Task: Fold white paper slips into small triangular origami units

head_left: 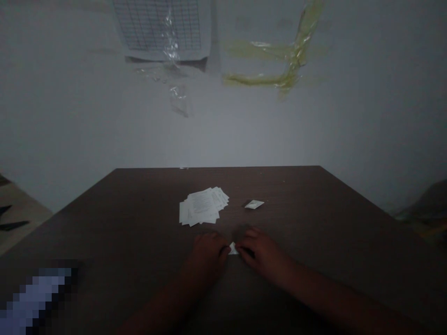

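Note:
Between my two hands, low over the dark table, is a small folded piece of white paper [233,249]. My left hand [211,246] pinches its left side, thumb and fingers closed. From the right, my right hand [257,249] grips the other side with its thumb and fingertips. Most of the paper is hidden by my fingers. Just beyond my hands lies a fanned pile of white paper sheets [201,207] with small print. To the right of that pile rests a folded white paper piece [254,204], shaped like a flat diamond.
The brown table [139,195] meets a pale wall [244,130] at its far edge. A blurred-out bright rectangle [35,298] lies at the near left. A gridded sheet [160,28] and yellowed tape [258,80] are stuck on the wall.

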The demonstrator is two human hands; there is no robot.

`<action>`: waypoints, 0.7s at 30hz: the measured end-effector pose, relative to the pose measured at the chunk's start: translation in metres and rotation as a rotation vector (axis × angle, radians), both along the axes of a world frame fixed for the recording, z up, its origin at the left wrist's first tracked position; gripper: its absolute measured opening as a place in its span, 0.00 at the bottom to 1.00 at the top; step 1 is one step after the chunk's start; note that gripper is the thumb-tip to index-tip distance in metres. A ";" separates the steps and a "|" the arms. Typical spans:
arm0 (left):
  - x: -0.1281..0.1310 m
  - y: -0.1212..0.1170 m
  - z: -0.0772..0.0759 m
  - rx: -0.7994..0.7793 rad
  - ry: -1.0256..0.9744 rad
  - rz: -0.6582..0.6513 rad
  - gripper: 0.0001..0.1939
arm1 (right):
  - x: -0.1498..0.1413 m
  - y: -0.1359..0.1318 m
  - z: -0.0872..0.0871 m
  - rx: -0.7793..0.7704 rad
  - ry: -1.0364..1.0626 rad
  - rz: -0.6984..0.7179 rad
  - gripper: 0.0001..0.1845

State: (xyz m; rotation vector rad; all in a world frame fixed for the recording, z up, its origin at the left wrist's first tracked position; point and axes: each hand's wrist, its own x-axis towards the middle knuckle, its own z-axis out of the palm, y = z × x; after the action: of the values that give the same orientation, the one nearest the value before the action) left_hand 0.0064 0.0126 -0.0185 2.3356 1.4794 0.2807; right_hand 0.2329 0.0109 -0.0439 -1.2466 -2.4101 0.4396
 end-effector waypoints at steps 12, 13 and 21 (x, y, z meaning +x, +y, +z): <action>-0.008 0.006 -0.010 0.102 -0.096 -0.268 0.12 | 0.002 -0.009 0.005 0.078 -0.117 0.041 0.09; -0.007 0.006 -0.010 0.116 -0.109 -0.276 0.11 | 0.002 -0.007 0.003 0.077 -0.091 0.048 0.08; -0.008 0.006 0.003 0.126 -0.137 -0.311 0.11 | 0.005 -0.001 -0.004 0.235 0.062 0.090 0.09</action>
State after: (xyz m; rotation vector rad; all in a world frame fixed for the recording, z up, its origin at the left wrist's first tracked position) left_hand -0.0015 0.0188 -0.0158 2.5442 1.0437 0.4506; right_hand 0.2376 0.0103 -0.0479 -1.0125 -2.3906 0.2082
